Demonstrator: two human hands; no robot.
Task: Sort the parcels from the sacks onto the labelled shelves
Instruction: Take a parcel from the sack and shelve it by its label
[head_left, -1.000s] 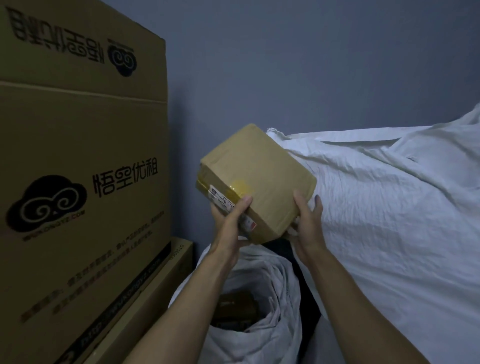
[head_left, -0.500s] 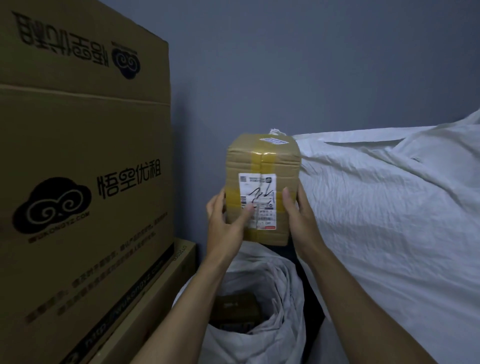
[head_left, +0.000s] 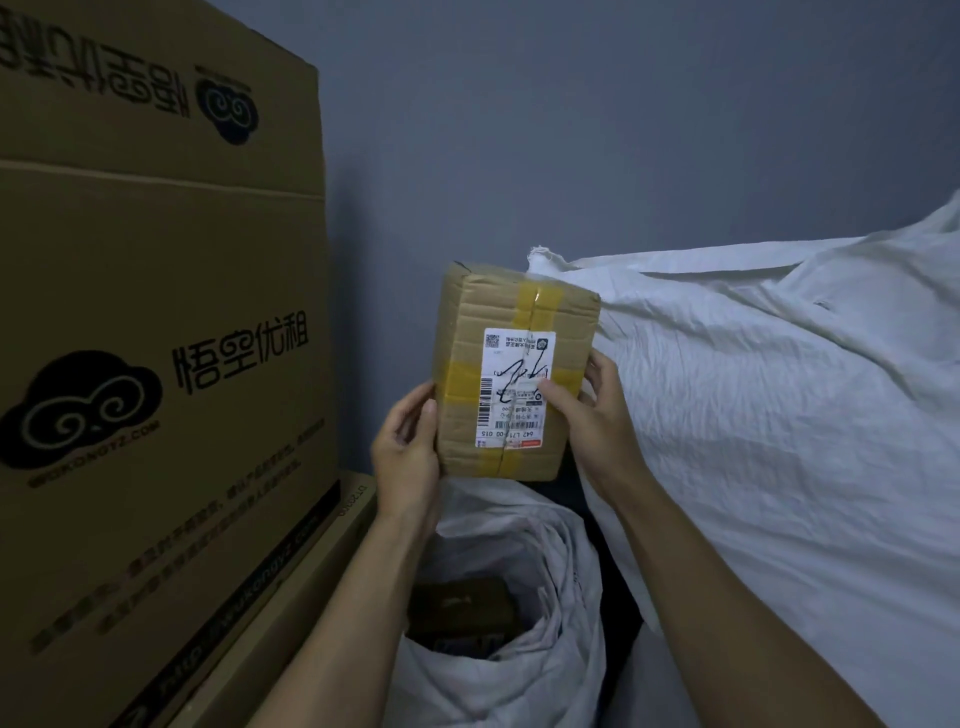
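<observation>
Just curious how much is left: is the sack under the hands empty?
Not empty. The sack gapes open, and a brown parcel lies inside; how many more is too dark to tell.

Two hands showed: left hand and right hand. Two parcels could be counted: a taped parcel at centre and a dim parcel at six o'clock. There were two white sacks, an open sack at six and a full sack at three. Three printed cartons stood at nine: top carton, middle carton, bottom carton.
</observation>
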